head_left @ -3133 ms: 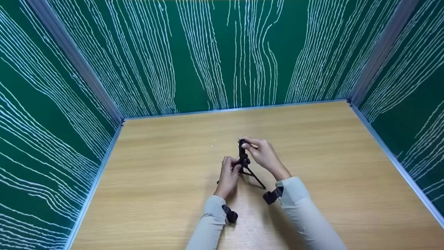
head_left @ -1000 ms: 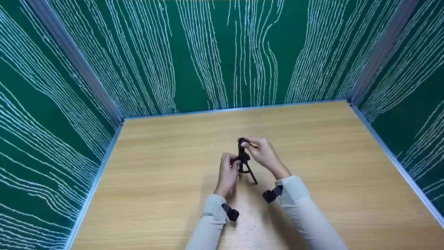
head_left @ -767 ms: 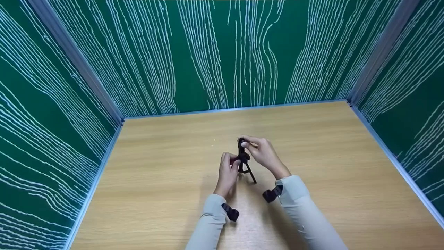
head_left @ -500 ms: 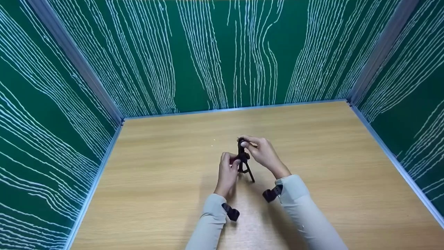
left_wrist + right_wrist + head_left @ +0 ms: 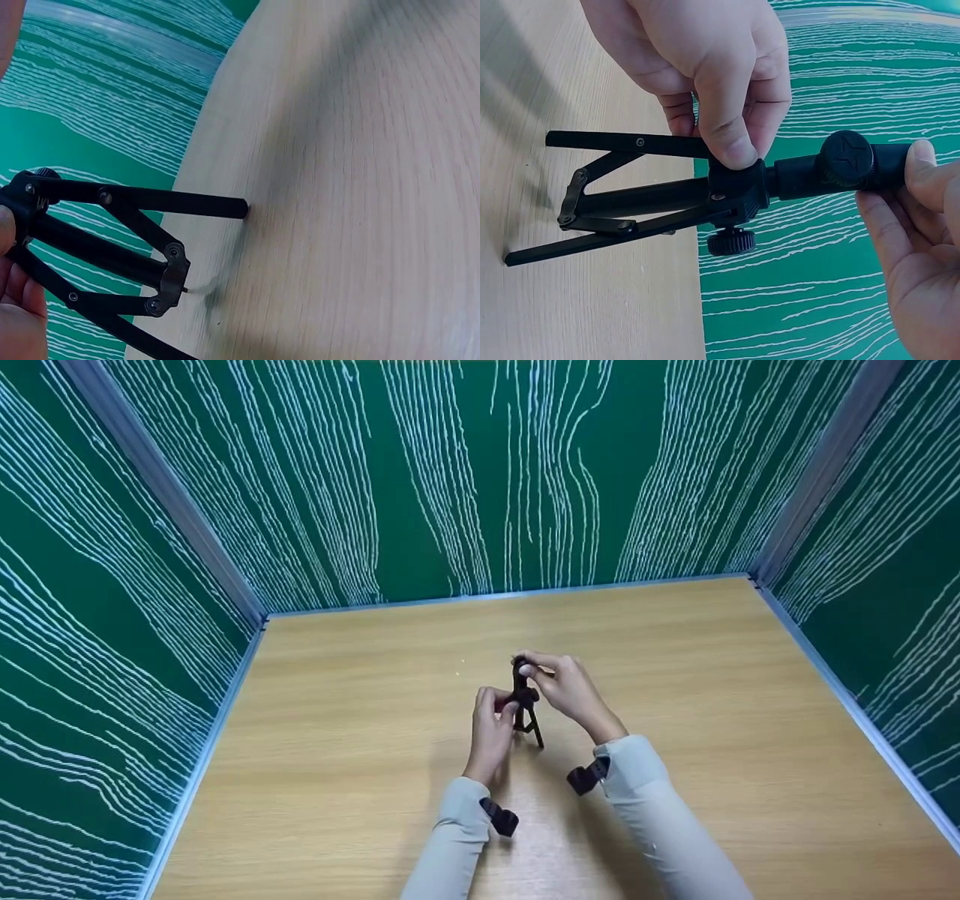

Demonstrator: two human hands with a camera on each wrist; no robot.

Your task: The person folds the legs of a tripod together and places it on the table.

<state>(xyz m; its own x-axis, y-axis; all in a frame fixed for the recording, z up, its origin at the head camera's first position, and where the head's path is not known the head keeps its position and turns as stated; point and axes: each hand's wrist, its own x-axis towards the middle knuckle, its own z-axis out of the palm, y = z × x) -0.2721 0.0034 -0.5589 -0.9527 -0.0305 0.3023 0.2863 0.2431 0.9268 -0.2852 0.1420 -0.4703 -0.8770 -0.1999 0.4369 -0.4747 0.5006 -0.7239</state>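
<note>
A small black tripod (image 5: 527,697) stands upright over the table, its legs partly spread. My left hand (image 5: 491,735) pinches the collar where the legs join. Higher up, my right hand (image 5: 571,694) grips the top end of the tripod between thumb and fingers. In the right wrist view a ribbed knob (image 5: 731,241) sticks out beside the collar, and a round cap (image 5: 847,159) with a star shape sits on the upper part. The left wrist view shows the hinged braces (image 5: 139,225) and a leg (image 5: 187,202) whose tip is close to the tabletop.
The wooden table (image 5: 360,720) is enclosed by green panels (image 5: 420,547) with white wavy lines, along its back and sides. Tiny white specks (image 5: 460,667) lie left of the tripod. Black wrist cameras (image 5: 504,819) sit on both sleeves.
The tripod's legs have drawn inward, the near right one most visibly. My left hand has shifted up slightly along with the collar, while my right hand has kept its grip at the top.
</note>
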